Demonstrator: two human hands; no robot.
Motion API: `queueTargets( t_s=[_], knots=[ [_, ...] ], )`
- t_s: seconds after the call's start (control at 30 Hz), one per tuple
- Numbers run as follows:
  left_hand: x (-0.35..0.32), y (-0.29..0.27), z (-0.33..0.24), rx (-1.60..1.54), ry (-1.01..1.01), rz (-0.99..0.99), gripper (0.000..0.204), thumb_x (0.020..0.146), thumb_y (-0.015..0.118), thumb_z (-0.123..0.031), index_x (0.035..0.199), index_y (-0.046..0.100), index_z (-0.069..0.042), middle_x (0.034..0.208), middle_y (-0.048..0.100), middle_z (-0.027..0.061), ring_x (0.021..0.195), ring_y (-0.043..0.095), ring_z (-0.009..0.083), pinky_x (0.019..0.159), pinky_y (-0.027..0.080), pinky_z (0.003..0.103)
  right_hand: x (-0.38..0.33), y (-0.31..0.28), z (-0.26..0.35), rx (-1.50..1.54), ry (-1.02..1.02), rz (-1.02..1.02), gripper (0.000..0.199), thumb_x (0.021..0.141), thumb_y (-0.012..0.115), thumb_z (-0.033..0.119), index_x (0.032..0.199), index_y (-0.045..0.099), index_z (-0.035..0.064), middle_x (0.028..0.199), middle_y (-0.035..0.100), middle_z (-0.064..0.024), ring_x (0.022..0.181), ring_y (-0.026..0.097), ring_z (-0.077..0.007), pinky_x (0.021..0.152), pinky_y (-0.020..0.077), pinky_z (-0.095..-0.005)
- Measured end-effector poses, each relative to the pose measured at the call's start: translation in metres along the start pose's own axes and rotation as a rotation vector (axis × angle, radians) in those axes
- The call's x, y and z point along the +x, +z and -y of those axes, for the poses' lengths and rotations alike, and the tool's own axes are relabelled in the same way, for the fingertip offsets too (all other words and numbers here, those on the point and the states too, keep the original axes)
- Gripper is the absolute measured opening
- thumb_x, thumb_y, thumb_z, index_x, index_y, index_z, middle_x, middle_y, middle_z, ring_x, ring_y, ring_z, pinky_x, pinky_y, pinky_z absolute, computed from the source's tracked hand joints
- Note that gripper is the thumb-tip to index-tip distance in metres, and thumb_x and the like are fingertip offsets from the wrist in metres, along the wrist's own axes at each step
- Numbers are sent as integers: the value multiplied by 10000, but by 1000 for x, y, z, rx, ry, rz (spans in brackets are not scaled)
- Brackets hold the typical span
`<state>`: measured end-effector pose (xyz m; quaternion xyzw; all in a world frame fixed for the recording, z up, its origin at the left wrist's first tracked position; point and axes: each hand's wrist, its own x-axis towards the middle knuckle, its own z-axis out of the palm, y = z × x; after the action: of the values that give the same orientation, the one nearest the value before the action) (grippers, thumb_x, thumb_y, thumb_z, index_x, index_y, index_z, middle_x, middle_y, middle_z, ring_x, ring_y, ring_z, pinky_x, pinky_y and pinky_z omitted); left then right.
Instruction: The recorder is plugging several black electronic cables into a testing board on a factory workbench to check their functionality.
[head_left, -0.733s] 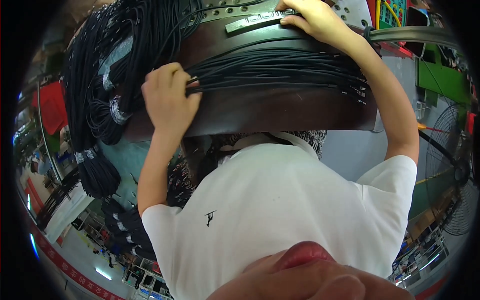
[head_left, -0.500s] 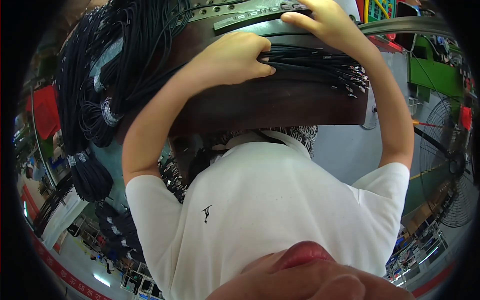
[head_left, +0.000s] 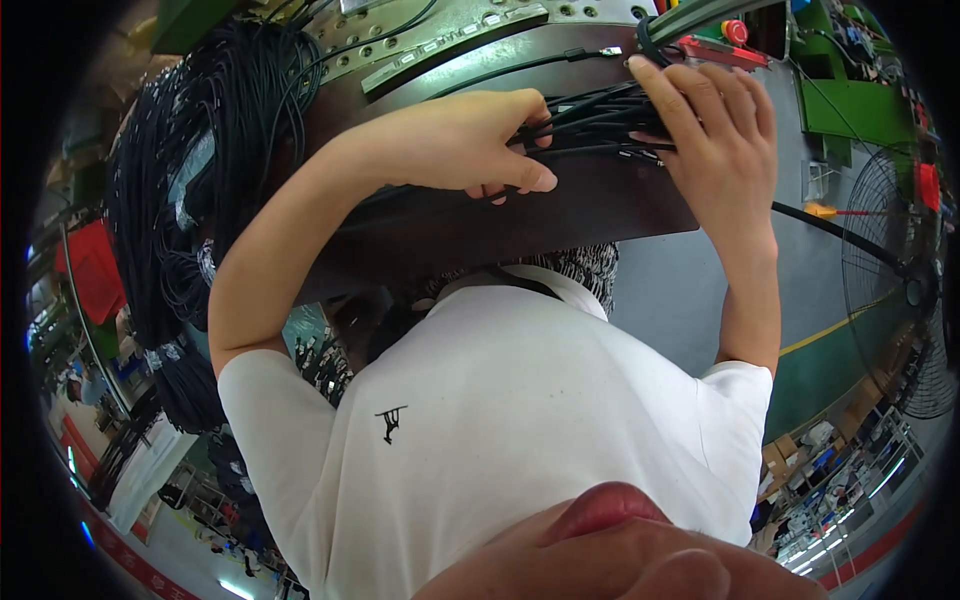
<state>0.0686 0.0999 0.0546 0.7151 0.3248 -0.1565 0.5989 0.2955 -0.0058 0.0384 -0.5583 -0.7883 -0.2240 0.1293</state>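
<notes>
My left hand (head_left: 495, 145) is curled loosely around a bundle of thin black cables (head_left: 600, 118) above the dark brown tabletop. Its thumb lies on the near side, and some fingertips show beneath. My right hand (head_left: 718, 125) cups the bundle's right end, fingers bent over it; most of the small connectors there are hidden behind the hand. Just beyond the bundle lies a single black cable (head_left: 520, 68) with a pale connector at its tip, apart from the others.
A long slotted metal strip (head_left: 455, 48) lies along the back, by a perforated metal plate (head_left: 385, 45). Large black cable coils (head_left: 225, 100) hang at the left. A red push button (head_left: 735, 33) sits at the back right. A fan (head_left: 880, 270) stands at the right.
My right hand has come down and toward me from the back strip onto the cable ends. The lone cable's connector now shows behind the bundle. The whole view has shifted slightly.
</notes>
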Motion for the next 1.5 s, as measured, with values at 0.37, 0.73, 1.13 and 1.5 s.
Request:
queueTargets(
  t_s=[0.37,0.73,1.13,1.5],
  knots=[
    [56,9,-14,-507,251,136,449,959,586,-165,1333,434,29,845,644,55,585,507,49,473,368,176,-60,13,68,1337,346,250,244,846,717,178,1036,681,30,954,682,-88,826,652,-224,728,521,-318],
    [11,86,26,-756,425,-503,213,998,547,-163,1141,565,-8,894,678,52,601,493,29,520,388,169,10,34,72,1959,892,-114,488,1056,398,388,1146,650,-21,1057,696,-80,893,629,-114,827,495,-263],
    [-43,82,89,-1192,449,-667,387,1027,487,-379,1164,566,-26,642,546,12,495,411,37,466,324,185,90,81,65,1037,-149,92,328,969,540,274,1170,642,36,1077,651,-148,1032,594,-319,908,463,-389],
    [-34,85,86,-1370,222,-638,307,1046,449,-314,1043,577,-36,697,552,11,489,436,52,436,338,188,88,82,72,722,-172,-8,259,772,733,95,1004,620,79,973,592,-82,948,589,-270,795,504,-358]
  ],
)
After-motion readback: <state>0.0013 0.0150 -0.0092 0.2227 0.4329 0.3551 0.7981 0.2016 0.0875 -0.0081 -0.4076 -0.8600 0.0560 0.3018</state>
